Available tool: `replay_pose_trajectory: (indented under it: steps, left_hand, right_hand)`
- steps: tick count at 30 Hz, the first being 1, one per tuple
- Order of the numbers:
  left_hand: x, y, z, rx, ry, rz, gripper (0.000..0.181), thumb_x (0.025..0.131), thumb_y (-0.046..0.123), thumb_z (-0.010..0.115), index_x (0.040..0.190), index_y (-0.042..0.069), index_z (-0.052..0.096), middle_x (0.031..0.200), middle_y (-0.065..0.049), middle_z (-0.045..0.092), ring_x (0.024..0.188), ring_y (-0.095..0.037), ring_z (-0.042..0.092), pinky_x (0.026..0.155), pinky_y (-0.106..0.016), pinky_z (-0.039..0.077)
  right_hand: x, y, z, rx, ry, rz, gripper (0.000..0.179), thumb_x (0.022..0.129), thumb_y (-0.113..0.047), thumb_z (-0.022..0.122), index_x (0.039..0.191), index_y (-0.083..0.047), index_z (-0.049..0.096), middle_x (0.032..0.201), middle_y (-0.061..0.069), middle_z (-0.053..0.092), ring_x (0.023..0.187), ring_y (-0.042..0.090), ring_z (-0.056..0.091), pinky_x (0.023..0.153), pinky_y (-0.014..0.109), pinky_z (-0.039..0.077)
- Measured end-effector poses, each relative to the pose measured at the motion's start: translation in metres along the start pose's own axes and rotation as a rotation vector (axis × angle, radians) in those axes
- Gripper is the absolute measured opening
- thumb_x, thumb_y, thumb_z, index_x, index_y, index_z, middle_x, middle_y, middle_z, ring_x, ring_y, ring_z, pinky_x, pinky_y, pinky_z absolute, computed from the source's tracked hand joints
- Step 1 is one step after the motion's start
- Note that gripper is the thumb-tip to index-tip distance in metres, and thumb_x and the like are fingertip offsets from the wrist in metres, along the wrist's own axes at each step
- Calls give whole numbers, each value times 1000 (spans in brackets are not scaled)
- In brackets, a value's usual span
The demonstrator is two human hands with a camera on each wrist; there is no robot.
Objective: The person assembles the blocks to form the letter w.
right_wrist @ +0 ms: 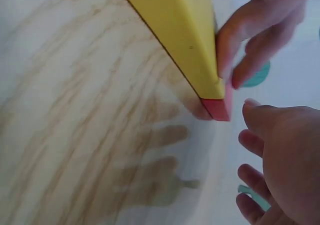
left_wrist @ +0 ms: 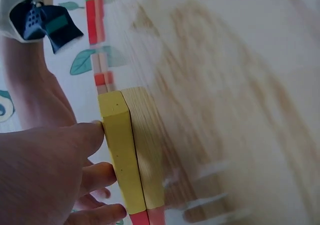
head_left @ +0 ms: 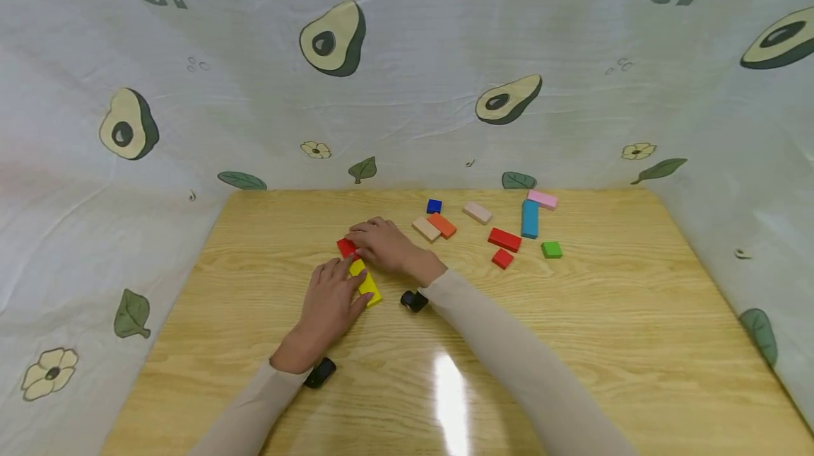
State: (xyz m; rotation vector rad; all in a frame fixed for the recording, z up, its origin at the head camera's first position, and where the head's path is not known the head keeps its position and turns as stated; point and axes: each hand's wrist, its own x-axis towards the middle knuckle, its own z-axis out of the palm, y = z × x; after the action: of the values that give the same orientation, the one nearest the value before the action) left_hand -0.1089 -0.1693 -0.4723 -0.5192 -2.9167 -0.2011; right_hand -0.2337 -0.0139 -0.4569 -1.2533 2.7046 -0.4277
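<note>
Resting its fingers on a long yellow rectangular block (head_left: 371, 285), the left hand (head_left: 324, 307) appears in the head view with its grip spread, pinching nothing. The yellow block lies on a pale wood-grained bench (head_left: 636, 336), left of centre, its far end next to a bright red rectangular block (head_left: 346, 247). The right hand (head_left: 391, 249) partly covers that red block; contact cannot be told from here. Farther right lie a small dark blue block (head_left: 434, 206), a beige rectangular block (head_left: 426, 229) touching an orange rectangular block (head_left: 442, 225), a pale pinkish rectangular block (head_left: 478, 213), a pink rectangular block (head_left: 543, 199) at the far end of a blue rectangular block (head_left: 530, 219), a longer red block (head_left: 505, 240), a small red block (head_left: 502, 259) and a small green block (head_left: 552, 249).

In the left wrist view, the left fingertips touch the upper face of the yellow block at separate spots. The red block meets its end at the lower edge, and both mirror in the glossy bench.

In the right wrist view, the right grip is spread and holds nothing, thumb and fingers showing apart from the red block. Left fingers reach the yellow block near the join.
</note>
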Motion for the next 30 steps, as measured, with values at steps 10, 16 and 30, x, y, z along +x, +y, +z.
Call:
replay_pose_trajectory:
  steps: [10, 16, 30]
  left_hand:
    - [1, -1, -4, 4, -29, -31, 38, 97, 34, 78, 129, 13, 79, 144, -19, 64, 132, -41, 54, 114, -58, 39]
    - [2, 0, -3, 9, -33, -29, 39, 97, 35, 78, 129, 14, 79, 145, -18, 65, 130, -40, 55, 114, -57, 37]
    - [1, 3, -8, 17, -45, -23, 39, 96, 35, 78, 129, 13, 79, 143, -17, 66, 128, -41, 56, 112, -58, 39]
  right_hand:
    - [-32, 10, -13, 22, 77, -2, 43, 109, -22, 61, 151, -14, 60, 159, 7, 53, 146, 33, 44, 118, 55, 39]
    - [-64, 31, -21, 72, 129, 33, 41, 108, -18, 63, 148, -10, 63, 156, 11, 55, 144, 35, 46, 119, 54, 38]
    - [-140, 77, -35, 44, 251, 152, 39, 101, -12, 73, 139, -4, 69, 146, 18, 62, 143, 47, 46, 120, 69, 30]
